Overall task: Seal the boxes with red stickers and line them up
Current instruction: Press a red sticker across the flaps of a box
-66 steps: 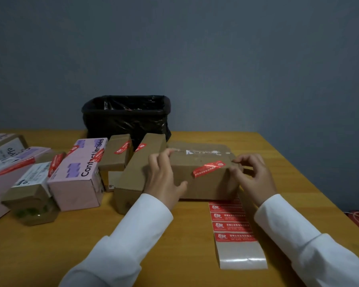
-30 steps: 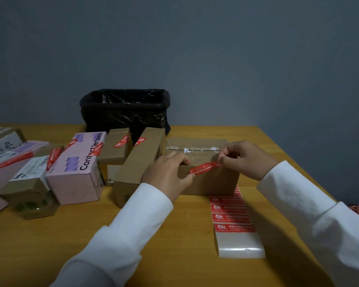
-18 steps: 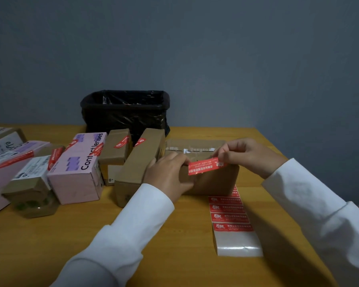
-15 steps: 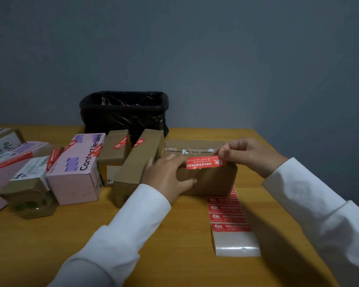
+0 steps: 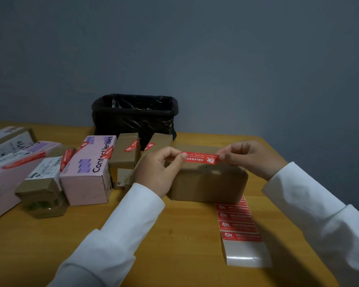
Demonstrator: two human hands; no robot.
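- Red is the colour of the sticker (image 5: pixel 201 158) that you hold stretched level between both hands, just above the top of the brown box (image 5: pixel 208 183) at the middle of the table (image 5: pixel 174 235).
- Your left hand (image 5: pixel 159 172) pinches the sticker's 9 o'clock end between thumb and forefinger, its other fingers curled; the heel of that hand lies in front of the box's left corner.
- Your right hand (image 5: pixel 251 158) pinches the 3 o'clock end the same way, raised over the box's right edge.
- Whether the sticker touches the box lid you cannot tell; a shadow lies on the lid under it.
- At 6 o'clock from the box, the sheet of stickers (image 5: pixel 239 230) lies flat on the table, its far end tucked under the box's near edge, four red labels showing and a bare glossy strip at its near end.
- At 9 o'clock stands a row of boxes with red stickers on them: a narrow brown box (image 5: pixel 153 146) just beside your left hand, a small brown box (image 5: pixel 124 156), a pink box (image 5: pixel 89 172), then a jar (image 5: pixel 43 195) with a paper label and a long pink box (image 5: pixel 13 175).
- At 12 o'clock, behind the row, sits a bin (image 5: pixel 133 117) lined with a black bag.
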